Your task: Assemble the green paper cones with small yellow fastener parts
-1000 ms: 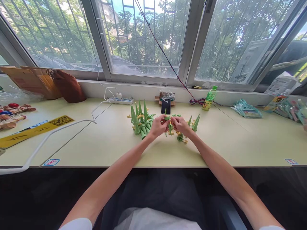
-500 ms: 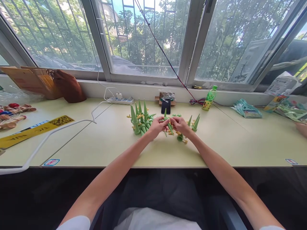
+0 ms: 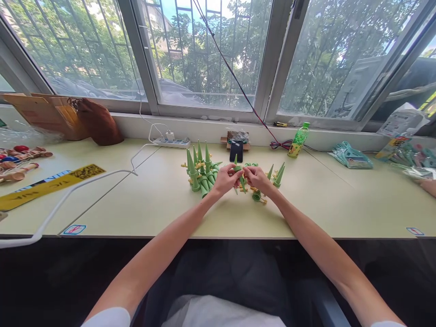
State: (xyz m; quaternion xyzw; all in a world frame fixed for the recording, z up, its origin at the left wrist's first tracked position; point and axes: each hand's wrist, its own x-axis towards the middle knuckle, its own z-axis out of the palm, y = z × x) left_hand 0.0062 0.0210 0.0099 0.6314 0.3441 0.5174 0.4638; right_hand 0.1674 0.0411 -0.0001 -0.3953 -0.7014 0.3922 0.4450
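My left hand [image 3: 225, 178] is closed round a green plastic watering spike [image 3: 236, 160], a cone with its tip pointing up between the fingers. My right hand [image 3: 258, 177] meets it from the right, thumb and fingers pinched at the spike's side; whatever small part they grip is hidden. Left of my hands stands a cluster of green spikes [image 3: 192, 175] with yellow valve pieces, some upright and some lying. Two more spikes [image 3: 279, 175] stand just right of my right hand. Below it lies a green cap-like piece [image 3: 256, 195] with a yellow part beside it.
Behind my hands a black phone [image 3: 236, 151] leans on a small box. A green drink bottle [image 3: 298, 141] stands to the right, and a power strip [image 3: 172, 142] lies at the back left. A white cable crosses the left side. Another person's hand [image 3: 428, 186] shows at the right edge.
Both hands stay together at the spike, with only small finger shifts. At the right edge, the other person's hand and the packaging beside it have moved slightly.
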